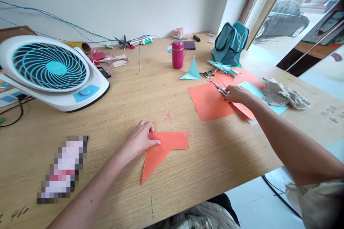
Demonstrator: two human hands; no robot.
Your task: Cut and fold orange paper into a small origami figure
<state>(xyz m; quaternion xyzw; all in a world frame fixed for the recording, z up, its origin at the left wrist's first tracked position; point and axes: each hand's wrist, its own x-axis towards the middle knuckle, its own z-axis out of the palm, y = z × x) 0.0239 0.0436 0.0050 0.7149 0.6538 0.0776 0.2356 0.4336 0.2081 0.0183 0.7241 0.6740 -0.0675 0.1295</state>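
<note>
My left hand [141, 136] pinches the left end of a folded orange paper [172, 141], thumb on top and fingers behind its upper edge. A pointed flap of that paper hangs toward me on the table. Farther right, my right hand [238, 94] is closed on a pair of scissors [221, 89], their blades pointing up and left. Beneath the scissors lies a flat orange sheet [206, 103], with more orange and light blue sheets partly hidden under my right hand and forearm. A folded light blue paper [192, 71] stands behind the orange sheet.
A white fan [91, 94] occupies the left side, with a pixelated object [63, 171] nearer me. A pink flask [177, 55], keys [208, 74] and a teal bag [231, 44] stand or lie farther back. Crumpled grey cloth [286, 93] rests at the right.
</note>
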